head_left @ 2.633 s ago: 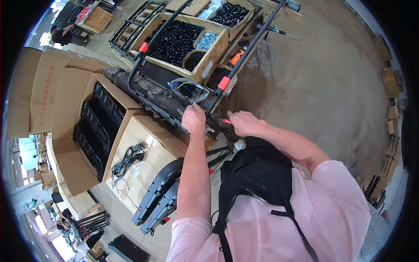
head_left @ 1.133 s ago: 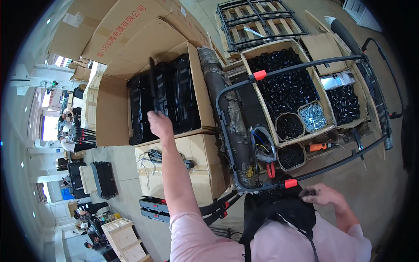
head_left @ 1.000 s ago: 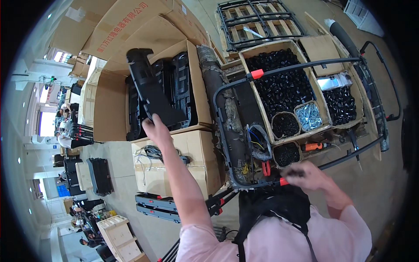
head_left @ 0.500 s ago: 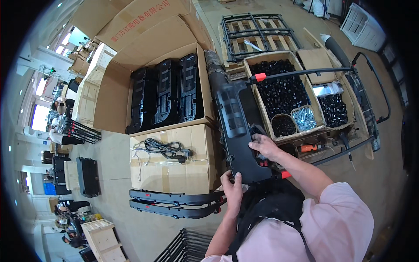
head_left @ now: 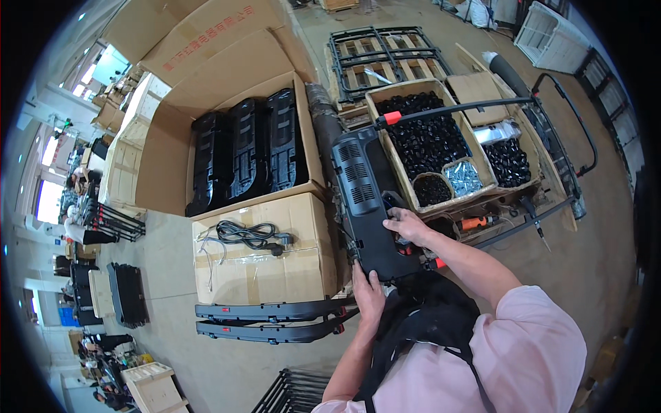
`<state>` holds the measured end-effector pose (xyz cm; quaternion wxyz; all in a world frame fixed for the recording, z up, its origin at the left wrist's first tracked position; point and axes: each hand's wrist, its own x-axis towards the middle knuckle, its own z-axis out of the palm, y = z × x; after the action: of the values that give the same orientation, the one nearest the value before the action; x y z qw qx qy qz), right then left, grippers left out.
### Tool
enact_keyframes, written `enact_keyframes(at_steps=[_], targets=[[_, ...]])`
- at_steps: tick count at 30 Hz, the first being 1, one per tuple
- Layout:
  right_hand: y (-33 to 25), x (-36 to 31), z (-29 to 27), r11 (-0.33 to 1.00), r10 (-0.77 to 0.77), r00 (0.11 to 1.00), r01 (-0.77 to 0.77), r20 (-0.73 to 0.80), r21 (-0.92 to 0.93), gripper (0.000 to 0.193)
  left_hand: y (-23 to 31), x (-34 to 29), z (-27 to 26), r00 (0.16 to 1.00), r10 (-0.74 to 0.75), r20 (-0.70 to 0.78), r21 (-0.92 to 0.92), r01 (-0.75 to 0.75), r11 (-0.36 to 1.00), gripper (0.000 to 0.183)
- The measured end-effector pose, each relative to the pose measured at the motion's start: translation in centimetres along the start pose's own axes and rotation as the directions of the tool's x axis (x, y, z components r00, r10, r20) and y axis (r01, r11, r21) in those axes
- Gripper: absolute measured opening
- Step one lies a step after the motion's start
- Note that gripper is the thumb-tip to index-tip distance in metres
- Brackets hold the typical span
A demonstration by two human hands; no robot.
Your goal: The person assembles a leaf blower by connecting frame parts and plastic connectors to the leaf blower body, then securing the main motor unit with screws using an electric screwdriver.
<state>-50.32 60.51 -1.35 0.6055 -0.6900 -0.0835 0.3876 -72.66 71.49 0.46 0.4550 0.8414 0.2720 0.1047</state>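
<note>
A long black plastic cover (head_left: 372,239) with vent slots at its far end lies lengthwise in front of me. My right hand (head_left: 407,226) grips its right edge near the middle, thumb on top and the other fingers partly hidden. At the near left corner, my left hand (head_left: 369,292) holds the cover, fingers along the left side and thumb by the near edge. The cover lies beside a black tubular frame (head_left: 475,107). One red clip (head_left: 392,118) is on the frame's far bar; another red piece (head_left: 437,263) shows by the cover's near end.
Left stands an open carton (head_left: 165,158) holding several black mouldings (head_left: 248,151). A coiled cable (head_left: 244,234) lies on a closed carton (head_left: 261,275), with two curved black bars (head_left: 268,333) nearer me. Right are bins of black parts (head_left: 427,138), bolts (head_left: 463,177) and an orange-handled tool (head_left: 475,223).
The view has shifted slightly, and the cover's vent slots show more plainly. My left fingers have straightened and moved up along the cover's left side. My right hand keeps its place on the right edge.
</note>
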Motion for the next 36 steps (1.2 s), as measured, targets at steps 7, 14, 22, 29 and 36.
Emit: enact_keyframes(at_steps=[7, 14, 22, 29, 36], targets=[[-3.0, -5.6, -7.0, 0.983, -0.058, 0.998, 0.056, -0.006, -0.174, 0.045, 5.5, 0.6, -1.9, 0.982, 0.120, -0.147, 0.169, -0.094, 0.981, 0.056], [-0.1, -20.8, -17.8, 0.944, 0.310, 0.817, -0.324, 0.487, -0.058, 0.027, 15.3, 5.7, 7.1, 0.900, 0.217, 0.378, 0.051, -0.254, 0.966, 0.020], [15.0, -21.1, -24.6, 0.890, 0.454, 0.872, -0.434, -0.186, 0.139, 0.021, 7.9, 12.6, 24.4, 0.308, 0.171, 0.936, 0.114, -0.725, 0.679, 0.044], [22.0, -17.9, -25.7, 0.890, 0.452, 0.835, -0.397, -0.313, 0.226, 0.017, 7.7, 12.9, 27.4, 0.021, 0.077, 0.997, -0.023, -0.849, 0.528, 0.054], [21.2, -9.6, -24.4, 0.724, 0.559, 0.711, -0.169, -0.426, 0.668, 0.027, 5.6, 13.2, 28.4, 0.120, 0.134, 0.984, 0.020, -0.814, 0.581, 0.029]])
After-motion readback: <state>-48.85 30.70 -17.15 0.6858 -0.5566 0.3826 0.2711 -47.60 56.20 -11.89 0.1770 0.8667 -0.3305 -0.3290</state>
